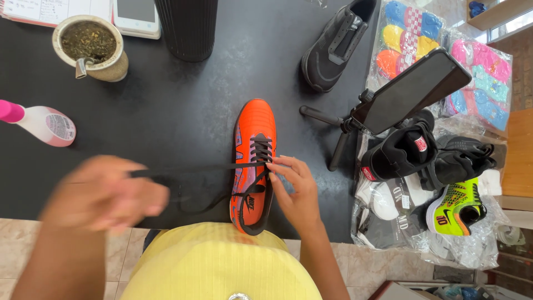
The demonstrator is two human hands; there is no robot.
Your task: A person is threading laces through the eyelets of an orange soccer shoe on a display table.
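An orange football boot (254,133) with black laces lies on the black counter (177,100), toe pointing away from me. My left hand (108,191), blurred by motion, is closed on one end of the black lace (194,168), which stretches taut leftward from the boot's eyelets. My right hand (295,186) rests at the boot's right side, fingertips pinching at the lace by the upper eyelets. A second loop of lace lies slack on the counter below the taut one.
A black shoe (333,47) lies at the back. A phone on a small tripod (408,91) stands right of the boot. Packed shoes (433,161) and colourful insoles (444,55) crowd the right. A gourd cup (91,47), pink spray bottle (39,122) and black cylinder (189,28) stand behind.
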